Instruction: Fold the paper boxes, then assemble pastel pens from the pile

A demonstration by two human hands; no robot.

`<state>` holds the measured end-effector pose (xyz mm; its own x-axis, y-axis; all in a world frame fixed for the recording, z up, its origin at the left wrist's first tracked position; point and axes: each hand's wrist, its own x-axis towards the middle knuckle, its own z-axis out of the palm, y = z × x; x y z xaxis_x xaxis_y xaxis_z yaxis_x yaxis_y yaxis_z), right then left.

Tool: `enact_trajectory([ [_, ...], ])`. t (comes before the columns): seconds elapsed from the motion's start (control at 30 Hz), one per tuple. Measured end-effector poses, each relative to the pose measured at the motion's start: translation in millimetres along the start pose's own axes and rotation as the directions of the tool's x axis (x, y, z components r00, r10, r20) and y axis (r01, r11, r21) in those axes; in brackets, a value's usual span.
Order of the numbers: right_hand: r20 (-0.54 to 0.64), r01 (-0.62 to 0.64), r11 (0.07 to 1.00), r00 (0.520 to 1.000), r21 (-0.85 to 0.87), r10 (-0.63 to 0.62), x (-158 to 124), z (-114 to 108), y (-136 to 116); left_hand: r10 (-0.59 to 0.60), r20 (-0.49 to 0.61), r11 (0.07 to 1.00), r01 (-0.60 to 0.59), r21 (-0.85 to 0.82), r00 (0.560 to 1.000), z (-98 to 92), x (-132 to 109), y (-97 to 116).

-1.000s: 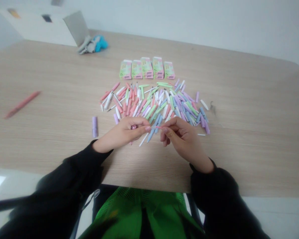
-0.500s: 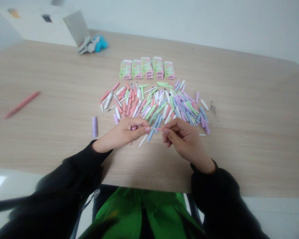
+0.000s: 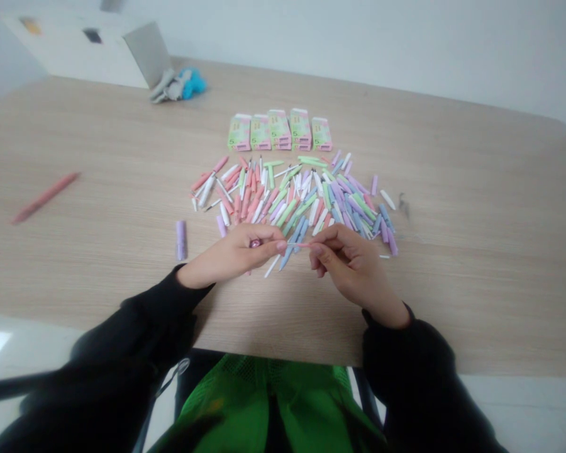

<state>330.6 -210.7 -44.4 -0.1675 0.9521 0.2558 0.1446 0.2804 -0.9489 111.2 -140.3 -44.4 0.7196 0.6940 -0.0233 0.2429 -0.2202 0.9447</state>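
Note:
Close above the table's front part, my left hand [image 3: 249, 250] and my right hand [image 3: 346, 261] face each other. Their fingertips pinch the two ends of a thin white-and-pink stick [image 3: 298, 245], held level between them; its exact kind is too small to tell. Inside the curled fingers of my left hand a shiny pinkish round end [image 3: 255, 243] shows, the rest of it hidden. Just beyond my hands spreads a pile of short pen parts [image 3: 287, 204] in pink, white, green, blue and purple. Two blue pieces [image 3: 293, 244] lie below the stick.
Small green-and-pink boxes [image 3: 280, 131] stand in a row behind the pile. A purple marker-like piece [image 3: 182, 240] lies left of my left hand, and a long coral-pink pen [image 3: 46, 198] farther left. Grey-and-blue gloves [image 3: 179, 85] rest by a white box [image 3: 82, 47] at the back left.
The view has shifted very slightly. Both hands keep the same pinch on the thin stick, and the pile looks the same.

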Motion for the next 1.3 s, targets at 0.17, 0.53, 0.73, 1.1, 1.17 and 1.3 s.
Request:
enact_trajectory([
  [0.17, -0.006, -0.001, 1.0, 1.0, -0.003, 0.001, -1, 1, 1, -0.011, 0.015, 1.0, 0.012, -0.015, 1.0, -0.2, 0, 1],
  [0.53, 0.123, 0.021, 0.987, 0.992, -0.159, -0.001, 1, 3, 3, 0.036, 0.06, 0.999, -0.037, 0.023, 0.998, 3.6, 1, 10],
  [0.73, 0.05, -0.057, 0.996, 0.997, 0.067, 0.054, 1, 8, 3, 0.022, 0.054, 0.999, -0.02, -0.044, 0.998, 3.9, 0, 9],
  [1.1, -0.163, 0.022, 1.0, 0.986, -0.01, -0.024, 0, 12, -2, 0.042, -0.039, 0.999, -0.043, -0.021, 0.998, 4.5, 0, 10],
  [1.17, -0.121, 0.043, 0.998, 0.991, -0.047, -0.048, -1, 10, -2, 0.042, -0.05, 0.998, -0.043, -0.034, 0.998, 4.8, 0, 9],
  [1.3, -0.076, 0.014, 1.0, 0.997, 0.002, -0.014, -1, 12, 2, 0.04, -0.093, 0.999, -0.043, -0.025, 0.995, 7.5, 0, 10],
])
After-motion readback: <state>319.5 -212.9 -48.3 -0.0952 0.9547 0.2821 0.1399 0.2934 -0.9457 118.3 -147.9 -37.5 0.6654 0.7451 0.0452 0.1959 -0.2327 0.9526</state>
